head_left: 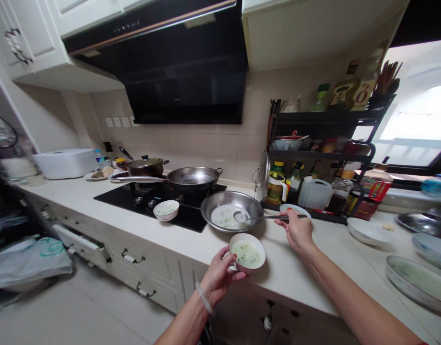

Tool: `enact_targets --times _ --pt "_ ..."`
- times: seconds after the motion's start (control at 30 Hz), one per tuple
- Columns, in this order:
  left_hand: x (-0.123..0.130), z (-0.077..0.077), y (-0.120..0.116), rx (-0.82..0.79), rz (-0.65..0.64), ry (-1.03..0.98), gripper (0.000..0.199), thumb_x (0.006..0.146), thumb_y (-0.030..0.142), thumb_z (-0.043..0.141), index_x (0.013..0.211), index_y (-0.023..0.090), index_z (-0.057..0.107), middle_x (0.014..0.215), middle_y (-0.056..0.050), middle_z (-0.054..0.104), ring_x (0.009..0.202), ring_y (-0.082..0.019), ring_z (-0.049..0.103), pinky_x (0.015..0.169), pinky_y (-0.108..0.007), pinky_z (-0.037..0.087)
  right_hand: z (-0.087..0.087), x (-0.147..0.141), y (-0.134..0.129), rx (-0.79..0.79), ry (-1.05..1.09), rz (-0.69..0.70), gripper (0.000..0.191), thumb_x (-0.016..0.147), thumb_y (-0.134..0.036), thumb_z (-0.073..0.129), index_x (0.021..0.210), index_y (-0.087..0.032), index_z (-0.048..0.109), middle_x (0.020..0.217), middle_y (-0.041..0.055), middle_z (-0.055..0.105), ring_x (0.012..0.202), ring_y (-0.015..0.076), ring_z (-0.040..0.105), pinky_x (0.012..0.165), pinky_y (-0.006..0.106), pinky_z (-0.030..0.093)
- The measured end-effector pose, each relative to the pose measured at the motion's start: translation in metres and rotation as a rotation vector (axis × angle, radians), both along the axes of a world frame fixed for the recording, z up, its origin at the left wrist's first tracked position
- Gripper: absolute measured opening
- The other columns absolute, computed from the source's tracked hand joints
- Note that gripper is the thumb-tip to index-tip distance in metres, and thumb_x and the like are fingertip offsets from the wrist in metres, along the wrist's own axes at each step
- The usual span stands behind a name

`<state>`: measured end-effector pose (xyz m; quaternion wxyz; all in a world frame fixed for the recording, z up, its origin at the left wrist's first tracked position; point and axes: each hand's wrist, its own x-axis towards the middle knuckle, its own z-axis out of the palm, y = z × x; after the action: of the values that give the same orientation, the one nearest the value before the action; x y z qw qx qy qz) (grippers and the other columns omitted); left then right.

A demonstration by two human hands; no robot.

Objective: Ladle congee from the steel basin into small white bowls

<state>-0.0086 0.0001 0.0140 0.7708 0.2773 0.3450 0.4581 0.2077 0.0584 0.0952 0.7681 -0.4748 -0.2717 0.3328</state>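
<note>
My left hand (222, 272) grips a small bowl (262, 251) of pale soup with green bits, held just off the counter's front edge. In my right hand (297, 231) is the handle of a metal ladle (241, 217), its head lying in a wide steel basin (209, 215). Pale soup with green flecks covers the basin's bottom. A second small bowl (166, 218) with similar soup stands on the front of the cooktop, left of the basin. Behind my right hand a pale dish (304, 211) is partly hidden.
A frying pan (193, 178) and a lidded pot (145, 167) stand on the black cooktop (116, 194). At right are a bottle rack (324, 155), a white bowl (367, 233) and a larger soup bowl (417, 287). A drawer (82, 245) juts out at lower left.
</note>
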Motion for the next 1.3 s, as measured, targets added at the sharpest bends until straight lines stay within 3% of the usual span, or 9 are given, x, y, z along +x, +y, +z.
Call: enact_targets --times 0.23,0.47,0.67,0.77,0.83,0.93,1.07,1.3 --pt "-0.001 0.002 0.000 -0.002 0.003 -0.017 0.041 0.076 0.018 0.064 0.112 0.016 0.045 0.084 -0.003 0.063 0.056 -0.015 0.067 0.054 -0.027 0.056 0.015 0.019 -0.032 0.050 -0.108 0.063 0.015 0.067 -0.024 0.065 0.058 -0.013 0.061 0.062 0.0052 0.066 0.048 0.0128 0.062 0.044 0.023 0.055" --pt "0.000 0.001 0.000 -0.004 0.006 -0.005 0.040 0.075 0.020 0.067 0.109 0.016 0.046 0.081 -0.002 0.063 0.056 -0.014 0.067 0.054 -0.026 0.056 0.017 0.030 -0.071 0.028 -0.207 0.100 0.027 0.067 -0.041 0.070 0.059 -0.016 0.065 0.065 0.0082 0.067 0.043 0.0136 0.059 0.040 0.025 0.052" --pt "0.000 0.002 0.000 -0.001 0.012 -0.001 0.039 0.075 0.020 0.068 0.108 0.017 0.046 0.079 -0.001 0.062 0.057 -0.014 0.067 0.053 -0.026 0.056 0.009 0.024 -0.113 0.069 -0.633 0.254 0.038 0.077 -0.054 0.062 0.077 -0.017 0.072 0.055 0.0052 0.063 0.050 0.0186 0.062 0.050 0.031 0.056" --pt "0.001 0.002 0.000 -0.001 0.021 0.007 0.039 0.074 0.019 0.068 0.107 0.017 0.047 0.079 -0.001 0.062 0.058 -0.014 0.067 0.053 -0.026 0.057 0.005 0.023 -0.129 0.184 -0.821 0.340 0.031 0.080 -0.049 0.060 0.080 -0.021 0.074 0.070 0.0073 0.068 0.050 0.0178 0.062 0.053 0.033 0.056" --pt "0.001 0.002 0.000 0.000 0.024 0.007 0.039 0.074 0.018 0.067 0.107 0.016 0.047 0.078 -0.001 0.061 0.058 -0.015 0.067 0.053 -0.026 0.057 0.004 0.023 -0.132 0.241 -0.842 0.327 0.028 0.081 -0.048 0.060 0.080 -0.023 0.074 0.083 0.0093 0.070 0.050 0.0169 0.061 0.054 0.035 0.056" --pt "0.001 0.002 0.000 0.004 0.013 0.007 0.038 0.075 0.019 0.066 0.108 0.016 0.046 0.079 -0.002 0.062 0.057 -0.014 0.067 0.054 -0.027 0.057 0.006 0.022 -0.124 0.220 -0.706 0.198 0.029 0.080 -0.049 0.061 0.079 -0.022 0.072 0.085 0.0092 0.070 0.053 0.0173 0.062 0.057 0.036 0.056" --pt "0.000 0.002 0.000 -0.007 0.012 0.008 0.043 0.074 0.019 0.067 0.110 0.017 0.044 0.080 -0.002 0.063 0.057 -0.014 0.067 0.055 -0.027 0.057 0.007 0.018 -0.092 0.171 -0.475 0.089 0.035 0.079 -0.051 0.061 0.078 -0.016 0.068 0.082 0.0098 0.070 0.052 0.0159 0.061 0.053 0.032 0.055" --pt "-0.001 0.002 0.000 0.000 0.005 -0.005 0.042 0.075 0.018 0.065 0.112 0.016 0.044 0.082 -0.003 0.063 0.056 -0.016 0.067 0.054 -0.027 0.056 -0.009 -0.002 -0.027 0.100 -0.465 0.091 0.037 0.074 -0.054 0.061 0.069 -0.018 0.063 0.055 0.0037 0.064 0.042 0.0160 0.058 0.049 0.030 0.052"
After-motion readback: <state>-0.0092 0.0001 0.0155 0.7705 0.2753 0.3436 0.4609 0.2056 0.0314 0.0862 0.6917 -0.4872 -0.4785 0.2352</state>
